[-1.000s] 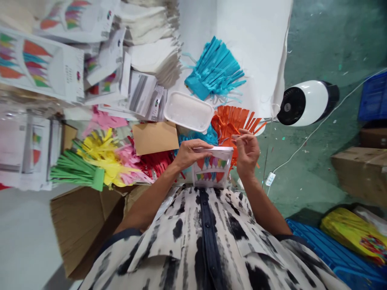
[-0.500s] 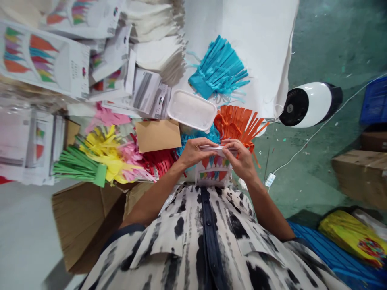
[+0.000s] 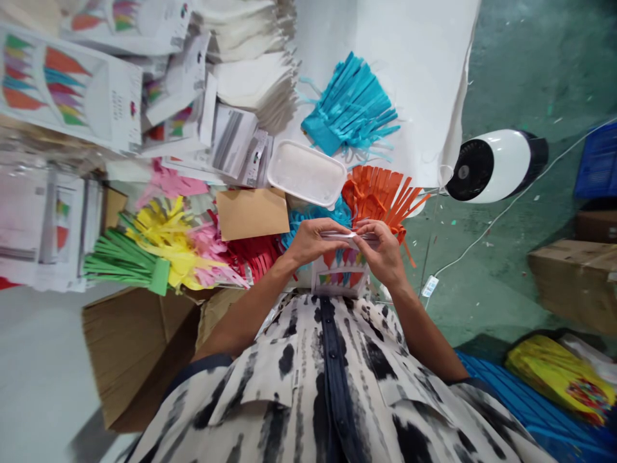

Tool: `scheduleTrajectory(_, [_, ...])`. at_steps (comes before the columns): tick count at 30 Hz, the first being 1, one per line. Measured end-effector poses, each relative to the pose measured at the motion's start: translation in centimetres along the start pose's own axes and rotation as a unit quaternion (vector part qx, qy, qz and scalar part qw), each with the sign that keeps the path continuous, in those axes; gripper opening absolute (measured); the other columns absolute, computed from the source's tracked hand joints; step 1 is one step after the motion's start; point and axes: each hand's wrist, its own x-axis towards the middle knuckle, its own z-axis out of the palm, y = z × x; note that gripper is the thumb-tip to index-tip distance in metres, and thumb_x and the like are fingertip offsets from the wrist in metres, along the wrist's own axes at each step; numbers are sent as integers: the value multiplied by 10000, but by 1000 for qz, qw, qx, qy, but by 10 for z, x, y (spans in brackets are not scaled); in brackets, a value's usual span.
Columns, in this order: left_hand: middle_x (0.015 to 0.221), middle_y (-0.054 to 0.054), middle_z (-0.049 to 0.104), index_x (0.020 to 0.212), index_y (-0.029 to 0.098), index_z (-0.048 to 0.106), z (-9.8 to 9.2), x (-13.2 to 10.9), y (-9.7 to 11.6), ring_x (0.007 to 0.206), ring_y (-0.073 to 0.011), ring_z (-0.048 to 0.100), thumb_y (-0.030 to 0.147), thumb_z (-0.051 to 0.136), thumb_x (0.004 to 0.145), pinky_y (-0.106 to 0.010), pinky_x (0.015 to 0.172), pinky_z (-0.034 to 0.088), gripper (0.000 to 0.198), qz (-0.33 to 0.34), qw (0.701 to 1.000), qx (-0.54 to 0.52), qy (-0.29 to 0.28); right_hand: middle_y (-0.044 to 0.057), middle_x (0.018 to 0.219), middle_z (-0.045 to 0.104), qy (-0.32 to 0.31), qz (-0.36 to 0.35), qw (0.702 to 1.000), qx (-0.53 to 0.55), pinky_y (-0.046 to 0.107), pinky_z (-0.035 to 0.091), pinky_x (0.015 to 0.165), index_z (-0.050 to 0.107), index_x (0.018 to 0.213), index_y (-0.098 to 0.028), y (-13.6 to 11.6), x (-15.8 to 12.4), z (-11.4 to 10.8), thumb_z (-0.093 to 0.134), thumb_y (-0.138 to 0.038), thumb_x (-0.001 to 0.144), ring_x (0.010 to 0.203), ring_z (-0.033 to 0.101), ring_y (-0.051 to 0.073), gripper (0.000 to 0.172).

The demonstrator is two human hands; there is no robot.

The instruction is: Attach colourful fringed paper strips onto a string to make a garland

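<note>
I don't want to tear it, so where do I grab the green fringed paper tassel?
Pinch the green fringed paper tassel by the solid uncut band at its right end, coming from above. The cut strips fan leftward and look flimsy; the band is its one firm part. The left hand and right hand both grip the white printed packet.

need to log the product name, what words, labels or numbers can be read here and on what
Nothing can be read.
Packet in the left hand and right hand: pennant print, no words legible.
Cards, top left: small dark print, too blurred.
Leaflets: grey lines, too small.
Fan hub badge: too small.
</note>
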Motion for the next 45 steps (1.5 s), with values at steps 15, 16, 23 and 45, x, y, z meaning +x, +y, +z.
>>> scheduleTrajectory(15, [999, -71, 824, 1015, 208, 841, 2, 0, -2, 927, -218, 763, 482, 906, 771, -319, 849, 576, 372, -36, 999, -5, 9, 45, 1651, 414, 62, -88, 986, -124, 601, 407, 1229, 618, 1405, -398, 7, -10, -2, 788, -403, 921, 1420, 531, 319, 513])
scheduleTrajectory(16, [997, -69, 825, 1015, 208, 841, 2, -1, -2, 924, -216, 764, 476, 904, 775, -316, 849, 576, 366, -37, 999, -6, 9, 15, 1610, 473, 52, -108, 983, -139, 603, 371, 1252, 689, 1310, -420, 9, -10, -3, 778, -381, 932, 1421, 533, 311, 390])
scheduleTrajectory(23, [1005, -68, 830, 999, 207, 844, 2, -5, 0, 932, -215, 768, 434, 906, 773, -319, 879, 577, 327, -37, 999, -5, 10, -2, 1296, 744, 17, -118, 980, -159, 595, 362, 1228, 816, 1059, -423, 23, -11, -9, 755, -362, 954, 1323, 623, 283, 135])
scheduleTrajectory(45, [958, -80, 761, 948, 210, 873, -31, -16, -16, 860, -180, 723, 532, 908, 727, -325, 819, 605, 391, -37, 996, -73, 33, 42, 1114, 816, -134, 63, 983, 109, 388, 642, 860, 808, 1198, -275, 17, -4, 14, 844, -524, 821, 976, 761, 250, 453])
